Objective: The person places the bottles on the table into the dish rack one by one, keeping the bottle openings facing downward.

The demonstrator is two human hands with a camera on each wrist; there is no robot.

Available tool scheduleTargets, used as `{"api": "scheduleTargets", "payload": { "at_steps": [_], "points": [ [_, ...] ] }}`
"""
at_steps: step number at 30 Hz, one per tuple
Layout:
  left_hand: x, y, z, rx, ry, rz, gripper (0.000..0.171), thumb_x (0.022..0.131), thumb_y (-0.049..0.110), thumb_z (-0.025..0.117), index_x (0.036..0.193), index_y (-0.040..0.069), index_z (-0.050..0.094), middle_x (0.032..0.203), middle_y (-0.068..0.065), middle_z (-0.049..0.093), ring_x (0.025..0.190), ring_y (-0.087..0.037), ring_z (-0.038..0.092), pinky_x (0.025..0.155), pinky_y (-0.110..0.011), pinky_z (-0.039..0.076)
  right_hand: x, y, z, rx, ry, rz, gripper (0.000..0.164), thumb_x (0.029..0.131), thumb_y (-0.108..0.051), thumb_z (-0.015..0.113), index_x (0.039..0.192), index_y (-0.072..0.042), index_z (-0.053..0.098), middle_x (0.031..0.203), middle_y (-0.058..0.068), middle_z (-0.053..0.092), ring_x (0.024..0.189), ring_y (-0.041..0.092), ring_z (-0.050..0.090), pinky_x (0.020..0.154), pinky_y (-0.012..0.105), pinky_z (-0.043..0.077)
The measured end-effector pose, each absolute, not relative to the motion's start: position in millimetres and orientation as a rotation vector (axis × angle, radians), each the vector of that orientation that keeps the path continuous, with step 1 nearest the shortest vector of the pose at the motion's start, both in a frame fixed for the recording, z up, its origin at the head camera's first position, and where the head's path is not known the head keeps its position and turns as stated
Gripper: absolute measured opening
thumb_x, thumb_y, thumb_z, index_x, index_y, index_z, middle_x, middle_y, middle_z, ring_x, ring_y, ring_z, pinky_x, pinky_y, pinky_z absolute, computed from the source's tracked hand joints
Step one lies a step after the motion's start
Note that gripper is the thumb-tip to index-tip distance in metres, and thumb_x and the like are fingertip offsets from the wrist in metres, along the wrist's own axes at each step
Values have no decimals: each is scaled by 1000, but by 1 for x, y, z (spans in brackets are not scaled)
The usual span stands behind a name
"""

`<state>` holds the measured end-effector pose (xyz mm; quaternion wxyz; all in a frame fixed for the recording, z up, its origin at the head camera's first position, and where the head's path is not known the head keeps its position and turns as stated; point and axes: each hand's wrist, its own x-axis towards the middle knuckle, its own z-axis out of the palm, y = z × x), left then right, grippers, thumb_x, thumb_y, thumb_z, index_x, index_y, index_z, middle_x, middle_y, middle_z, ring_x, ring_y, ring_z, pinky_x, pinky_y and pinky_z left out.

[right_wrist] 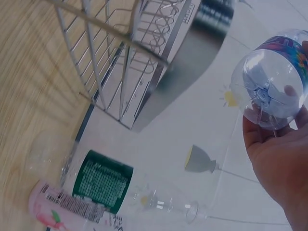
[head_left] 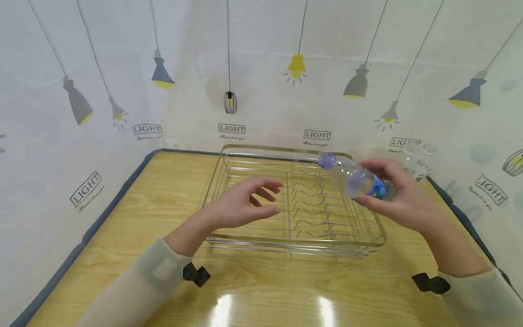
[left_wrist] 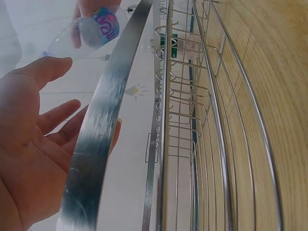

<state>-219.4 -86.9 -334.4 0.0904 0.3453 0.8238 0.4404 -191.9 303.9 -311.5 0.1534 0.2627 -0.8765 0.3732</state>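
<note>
My right hand (head_left: 408,200) grips a clear plastic bottle (head_left: 343,177) around its labelled body. The bottle is tilted, its blue-violet cap (head_left: 327,160) toward the left, above the right side of a metal wire dish rack (head_left: 294,240). Its round base faces the camera in the right wrist view, with the colourful label (right_wrist: 284,50) behind. Over the left part of the rack hovers my left hand (head_left: 239,204), fingers loosely bent and holding nothing. The left wrist view has that hand (left_wrist: 29,134) beyond the rack's flat metal rim (left_wrist: 103,110).
Behind my right hand, at the table's back right, stand clear bottles (head_left: 410,156). One has a green label (right_wrist: 103,180); beside it is a pink-labelled bottle (right_wrist: 72,209). A light wood table (head_left: 135,213) carries everything, with a lamp-printed sheet (head_left: 265,100) around it.
</note>
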Motion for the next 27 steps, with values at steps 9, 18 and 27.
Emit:
{"api": "scheduleTargets", "payload": {
  "at_steps": [9, 18, 27],
  "points": [
    [-222, -87, -333, 984, 2439, 1342, 67, 104, 31, 77, 163, 15, 49, 149, -5, 63, 131, -22, 68, 104, -38, 60, -196, 277, -311, 859, -2619, 1000, 70, 91, -6, 88, 154, -16, 58, 141, -1, 57, 114, 12, 54, 93, 15, 47],
    [-224, -81, -332, 985, 2409, 1397, 76, 98, 33, 85, 162, 16, 49, 151, -3, 62, 129, -21, 67, 101, -37, 62, -201, 251, -316, 1010, -2612, 853, 71, 86, -14, 94, 150, -23, 64, 143, 1, 61, 122, 12, 52, 93, 39, 55],
    [-223, -72, -330, 1063, 2385, 1397, 66, 96, 28, 87, 153, 13, 59, 147, -7, 64, 118, -20, 69, 91, -32, 64, -203, 231, -318, 1099, -2609, 768, 71, 85, -20, 96, 147, -19, 63, 137, 1, 63, 129, 22, 50, 100, 54, 52]
  ]
}}
